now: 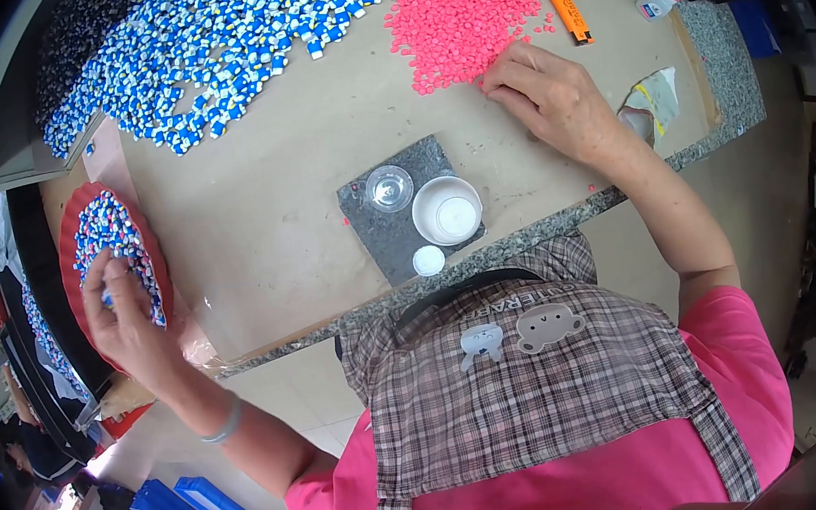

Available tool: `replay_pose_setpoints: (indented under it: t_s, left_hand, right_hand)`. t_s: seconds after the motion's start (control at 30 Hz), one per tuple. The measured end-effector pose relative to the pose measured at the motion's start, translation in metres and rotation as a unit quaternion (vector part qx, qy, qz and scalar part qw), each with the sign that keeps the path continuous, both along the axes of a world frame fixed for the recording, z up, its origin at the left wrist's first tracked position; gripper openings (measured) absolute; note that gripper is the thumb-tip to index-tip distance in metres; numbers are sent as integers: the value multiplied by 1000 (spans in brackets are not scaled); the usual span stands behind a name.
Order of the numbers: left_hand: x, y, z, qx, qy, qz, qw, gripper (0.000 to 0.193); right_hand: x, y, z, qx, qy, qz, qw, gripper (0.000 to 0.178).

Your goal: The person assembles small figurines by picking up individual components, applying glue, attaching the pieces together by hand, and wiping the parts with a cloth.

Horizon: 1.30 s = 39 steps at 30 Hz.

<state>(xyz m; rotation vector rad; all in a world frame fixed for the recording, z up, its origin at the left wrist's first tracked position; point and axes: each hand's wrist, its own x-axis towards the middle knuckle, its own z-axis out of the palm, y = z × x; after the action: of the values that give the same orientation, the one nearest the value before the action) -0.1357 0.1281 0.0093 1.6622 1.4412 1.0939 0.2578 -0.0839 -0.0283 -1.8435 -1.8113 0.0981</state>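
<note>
At the left, my left hand (129, 327) reaches over a red scalloped bowl (155, 254) of small blue-and-white pieces (108, 224). Its fingers are curled together among them; blue shows between the fingers, but what they grip is unclear. My right hand (552, 103) pinches at the near edge of a heap of small pink pieces (461, 12), with a bit of pink at its fingertips. Between the hands lies a dark stone slab (380, 233). On it are a clear round dish (389, 189), a white cup (447, 210) and a small white cap (429, 261).
A wide spread of blue-and-white pieces (233, 43) covers the far left of the table. Right of the pink heap lie an orange lighter (567, 12) and a small glue bottle (661, 4). A torn wrapper (653, 104) rests near the right edge. Granite (288, 347) borders the table's front.
</note>
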Motion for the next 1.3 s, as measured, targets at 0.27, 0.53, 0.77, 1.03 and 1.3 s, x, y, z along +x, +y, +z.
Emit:
replay_pose_setpoints:
  t_s: [0.27,0.53,0.77,1.03,1.3]
  left_hand:
    - [-64,54,-9,221,419,-38,880,25]
    - [25,20,8,328,351,-86,873,23]
    - [123,16,-35,292,241,-243,893,22]
    - [147,18,-46,289,243,-287,881,22]
    - [157,-5,-43,293,233,-339,863,19]
  right_hand:
    - [1,-5,7,-50,78,-36,995,9]
    - [-5,0,7,10,5,11,1000,9]
    - [-13,-5,19,-89,66,-24,994,9]
    - [-5,-14,13,-45,23,40,998,11]
    - [-5,-20,12,-72,52,26,996,14]
